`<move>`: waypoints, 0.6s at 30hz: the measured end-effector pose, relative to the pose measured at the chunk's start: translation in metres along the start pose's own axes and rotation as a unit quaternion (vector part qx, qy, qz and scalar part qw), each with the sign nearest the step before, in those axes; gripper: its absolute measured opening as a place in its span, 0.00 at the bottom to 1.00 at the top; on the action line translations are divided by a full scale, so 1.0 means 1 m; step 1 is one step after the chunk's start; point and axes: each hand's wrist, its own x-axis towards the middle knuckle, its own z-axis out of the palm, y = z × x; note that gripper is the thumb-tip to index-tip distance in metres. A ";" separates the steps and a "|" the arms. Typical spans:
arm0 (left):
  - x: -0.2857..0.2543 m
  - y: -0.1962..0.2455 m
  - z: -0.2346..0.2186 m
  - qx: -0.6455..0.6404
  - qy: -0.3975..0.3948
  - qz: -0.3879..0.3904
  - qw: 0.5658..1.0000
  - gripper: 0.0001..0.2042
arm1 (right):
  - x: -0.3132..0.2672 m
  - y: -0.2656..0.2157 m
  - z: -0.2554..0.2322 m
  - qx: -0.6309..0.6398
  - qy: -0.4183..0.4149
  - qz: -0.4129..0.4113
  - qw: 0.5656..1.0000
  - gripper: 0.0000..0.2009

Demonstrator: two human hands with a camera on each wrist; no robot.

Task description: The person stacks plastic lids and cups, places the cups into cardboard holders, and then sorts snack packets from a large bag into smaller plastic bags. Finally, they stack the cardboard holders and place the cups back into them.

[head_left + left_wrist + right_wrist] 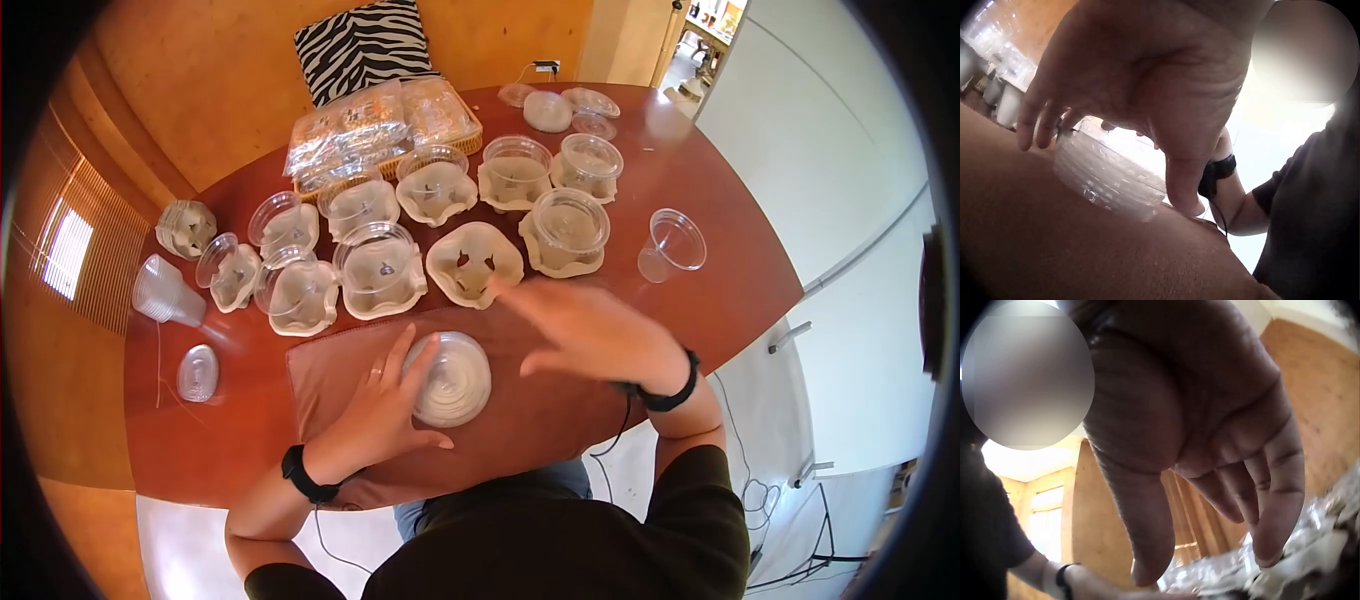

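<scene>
A round stack of clear plastic lids (455,380) lies on a brown mat (540,420). My left hand (375,410) is spread at the stack's left side, fingertips touching its edge. In the left wrist view, the palm of that left hand (1141,81) arches over the stack (1107,178), thumb on one side, fingers on the other; contact with the thumb cannot be told. My right hand (600,330), fingers extended and holding nothing, hovers near an empty pulp carrier (475,285). The right wrist view shows this right hand (1197,425) with thumb and fingers apart.
Several pulp carriers hold clear cups behind the mat. A basket of wrapped packets (385,125) stands at the back. Stacked cups (168,290) and a loose lid (198,373) lie on the left, another cup (678,238) on the right.
</scene>
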 end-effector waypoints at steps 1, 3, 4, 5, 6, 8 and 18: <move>0.001 0.000 -0.001 0.004 -0.007 0.011 1.000 0.52 | -0.001 0.008 -0.014 -0.004 0.029 0.022 0.999 0.44; 0.004 -0.001 0.000 0.002 -0.019 0.014 1.000 0.52 | 0.004 0.032 -0.029 -0.039 0.129 0.027 0.990 0.43; 0.006 -0.002 0.002 -0.004 -0.024 0.007 1.000 0.51 | 0.007 0.039 -0.036 -0.067 0.159 0.036 0.984 0.43; 0.008 -0.002 0.002 -0.009 -0.027 0.001 1.000 0.51 | 0.009 0.049 -0.035 -0.091 0.165 0.048 0.981 0.42; 0.010 -0.001 -0.001 0.000 -0.042 -0.005 0.999 0.50 | 0.013 0.065 -0.029 -0.115 0.172 0.059 0.977 0.41; 0.010 0.007 -0.013 0.018 -0.068 -0.022 0.997 0.49 | 0.018 0.078 -0.024 -0.140 0.162 0.072 0.974 0.38; 0.081 0.043 -0.051 0.088 0.011 0.127 0.988 0.38 | 0.019 0.083 -0.013 -0.114 0.181 0.076 0.974 0.22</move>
